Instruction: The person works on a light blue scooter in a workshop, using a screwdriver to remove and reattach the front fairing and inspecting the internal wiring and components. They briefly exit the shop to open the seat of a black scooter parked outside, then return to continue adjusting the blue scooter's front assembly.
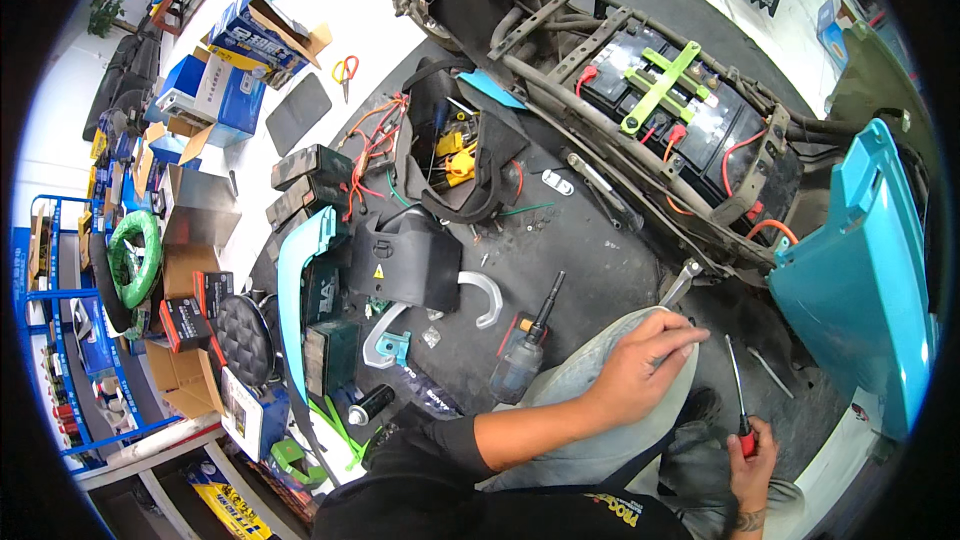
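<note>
My left hand (pixel 660 350) is over my jeans-covered knee (pixel 625 410), fingers bent together; whatever they may hold is hidden. My right hand (pixel 752 460) grips a screwdriver (pixel 745 425) by its red-black handle, its shaft pointing forward. A metal wrench (pixel 680 285) sits just beyond the knee, and a thin metal tool (pixel 770 370) lies right of the screwdriver. Above is a vehicle frame (pixel 640 150) with black batteries (pixel 730 140), red cables and a green bracket (pixel 670 80). A detached turquoise panel (pixel 850 280) stands at the right.
A cordless tool (pixel 520 355), black housing (pixel 400 255), tool bag (pixel 440 160), battery blocks (pixel 330 360), long turquoise trim (pixel 300 290) and spray can (pixel 370 405) lie on the floor mat (pixel 570 270). Cardboard boxes (pixel 180 380) and a blue rack (pixel 60 340) line the left.
</note>
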Available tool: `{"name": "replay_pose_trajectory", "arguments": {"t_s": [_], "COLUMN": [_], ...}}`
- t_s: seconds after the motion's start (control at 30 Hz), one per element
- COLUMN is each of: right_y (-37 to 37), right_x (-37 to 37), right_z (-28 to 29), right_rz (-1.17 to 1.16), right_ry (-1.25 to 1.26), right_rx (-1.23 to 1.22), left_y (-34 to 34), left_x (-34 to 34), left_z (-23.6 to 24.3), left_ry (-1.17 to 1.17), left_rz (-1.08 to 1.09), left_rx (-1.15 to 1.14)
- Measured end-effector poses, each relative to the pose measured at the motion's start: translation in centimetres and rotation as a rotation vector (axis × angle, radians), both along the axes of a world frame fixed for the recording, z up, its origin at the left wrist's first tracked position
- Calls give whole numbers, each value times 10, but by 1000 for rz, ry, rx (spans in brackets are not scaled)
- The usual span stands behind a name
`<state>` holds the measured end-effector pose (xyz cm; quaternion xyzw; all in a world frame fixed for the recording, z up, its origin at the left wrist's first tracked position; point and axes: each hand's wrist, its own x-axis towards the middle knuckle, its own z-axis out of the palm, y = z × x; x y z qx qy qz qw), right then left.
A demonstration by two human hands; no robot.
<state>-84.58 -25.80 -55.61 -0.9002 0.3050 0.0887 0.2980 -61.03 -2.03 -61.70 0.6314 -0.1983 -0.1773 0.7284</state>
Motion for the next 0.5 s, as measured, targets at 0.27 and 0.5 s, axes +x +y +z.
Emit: {"name": "replay_pose_trajectory", "arguments": {"t_s": [0.27,0.5], "right_y": [-4,-3], "right_x": [2,6], "right_z": [2,9], "right_rz": [88,-317], "right_ry": [-337,-759], "right_rx": [37,628], "left_y": [1,22], "left_x": [-5,12], "left_z": [-39,-34], "left_ry": [593,659], "left_rz": [-102,-37], "left_rx": [-34,-84]}}
